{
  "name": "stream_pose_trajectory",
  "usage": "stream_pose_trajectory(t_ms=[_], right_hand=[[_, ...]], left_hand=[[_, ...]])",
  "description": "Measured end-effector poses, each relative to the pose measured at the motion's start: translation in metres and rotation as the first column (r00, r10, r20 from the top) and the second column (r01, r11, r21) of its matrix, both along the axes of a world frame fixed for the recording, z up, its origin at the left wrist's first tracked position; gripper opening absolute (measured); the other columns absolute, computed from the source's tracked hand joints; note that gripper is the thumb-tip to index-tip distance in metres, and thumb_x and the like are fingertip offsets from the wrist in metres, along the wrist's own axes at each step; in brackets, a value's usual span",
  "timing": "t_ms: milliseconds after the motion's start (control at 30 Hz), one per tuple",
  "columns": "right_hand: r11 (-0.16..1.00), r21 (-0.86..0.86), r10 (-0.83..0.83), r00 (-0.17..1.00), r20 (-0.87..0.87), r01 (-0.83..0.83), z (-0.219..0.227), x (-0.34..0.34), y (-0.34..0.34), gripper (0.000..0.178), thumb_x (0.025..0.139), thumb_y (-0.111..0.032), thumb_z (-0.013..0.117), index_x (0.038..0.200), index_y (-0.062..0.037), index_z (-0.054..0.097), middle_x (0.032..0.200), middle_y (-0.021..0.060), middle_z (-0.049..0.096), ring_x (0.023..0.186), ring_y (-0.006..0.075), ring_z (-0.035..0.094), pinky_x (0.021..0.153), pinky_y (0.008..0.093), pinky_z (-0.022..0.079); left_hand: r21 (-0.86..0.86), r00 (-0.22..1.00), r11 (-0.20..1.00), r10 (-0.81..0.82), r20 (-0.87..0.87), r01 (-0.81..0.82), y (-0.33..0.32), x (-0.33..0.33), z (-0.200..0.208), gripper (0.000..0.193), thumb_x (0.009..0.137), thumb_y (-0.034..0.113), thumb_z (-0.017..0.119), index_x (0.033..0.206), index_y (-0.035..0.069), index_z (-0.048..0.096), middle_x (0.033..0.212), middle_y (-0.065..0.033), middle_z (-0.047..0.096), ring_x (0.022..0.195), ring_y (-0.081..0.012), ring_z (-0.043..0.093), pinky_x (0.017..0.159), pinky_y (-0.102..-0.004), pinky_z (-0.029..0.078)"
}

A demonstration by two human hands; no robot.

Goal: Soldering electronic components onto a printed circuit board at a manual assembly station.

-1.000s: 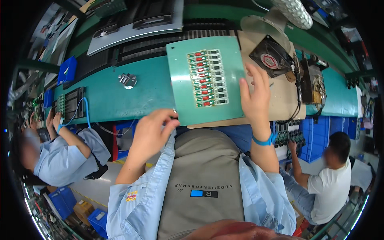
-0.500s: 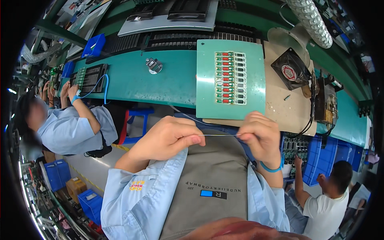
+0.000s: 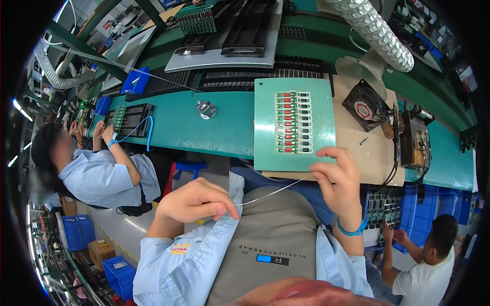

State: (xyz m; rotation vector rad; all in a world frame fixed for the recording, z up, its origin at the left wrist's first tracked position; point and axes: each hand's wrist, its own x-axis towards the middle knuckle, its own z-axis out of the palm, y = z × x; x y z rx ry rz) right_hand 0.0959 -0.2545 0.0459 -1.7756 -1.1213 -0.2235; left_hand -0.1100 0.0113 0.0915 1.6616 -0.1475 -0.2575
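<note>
A thin silvery wire (image 3: 278, 192) stretches in a slack curve in front of my chest. My left hand (image 3: 196, 201) pinches its left end between thumb and fingers. The wire's other end reaches up to the thumb of my right hand (image 3: 337, 178), whose thumb and index finger are spread apart near the lower right corner of a pale green plate (image 3: 265, 127). Set in that plate is a column of several small circuit boards (image 3: 293, 122) with red and green parts. A blue wrist band (image 3: 352, 229) circles my right wrist.
A black fan (image 3: 365, 104) and a soldering unit (image 3: 413, 137) stand right of the plate, under a silver duct (image 3: 375, 33). A small metal device (image 3: 206, 109) sits on the green bench (image 3: 178, 137). Co-workers sit at left (image 3: 102, 171) and lower right (image 3: 426, 265).
The wire has gone from taut to slack and curved. My left hand has lowered and moved left; my right hand's fingers have spread. The whole view has shifted, showing more of the far bench.
</note>
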Motion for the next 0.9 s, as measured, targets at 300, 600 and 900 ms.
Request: stream_pose_trajectory(t_ms=[300,600,900], right_hand=[[0.987,0.09,0.149,0.972,-0.181,-0.134,0.001,-0.04,0.017,0.019,0.076,0.0,0.075,0.094,-0.0058,0.074,0.089,0.0065,0.068,0.074,0.0233,0.058,0.072,0.0321,0.048],[0.967,0.069,0.198,0.553,-0.809,-0.245,-0.012,-0.067,0.011,0.018,0.099,-0.012,0.061,0.091,0.0015,0.07,0.079,0.0096,0.068,0.063,0.0181,0.061,0.062,0.0277,0.049],[0.973,0.232,0.139,0.788,-0.599,0.004,-0.029,-0.007,-0.037,0.033,0.103,-0.025,0.058,0.083,0.0005,0.067,0.068,0.0064,0.055,0.058,0.0154,0.045,0.057,0.0268,0.037]], left_hand=[[-0.35,0.9,0.86,0.242,-0.361,-0.372,-0.04,0.017,-0.003,0.026,0.107,0.015,0.05,0.106,0.001,0.071,0.064,-0.0003,0.055,0.056,-0.0071,0.04,0.051,-0.0222,0.033],[-0.807,0.881,0.492,0.467,-0.071,-0.326,-0.085,0.082,-0.041,0.023,0.108,0.017,0.053,0.118,-0.001,0.062,0.093,-0.0077,0.065,0.075,-0.0115,0.057,0.067,-0.022,0.048],[-0.689,0.923,0.69,0.376,0.079,-0.222,-0.039,0.052,-0.078,0.019,0.1,0.019,0.069,0.093,0.002,0.074,0.101,-0.0141,0.071,0.09,-0.0209,0.067,0.078,-0.0299,0.054]])
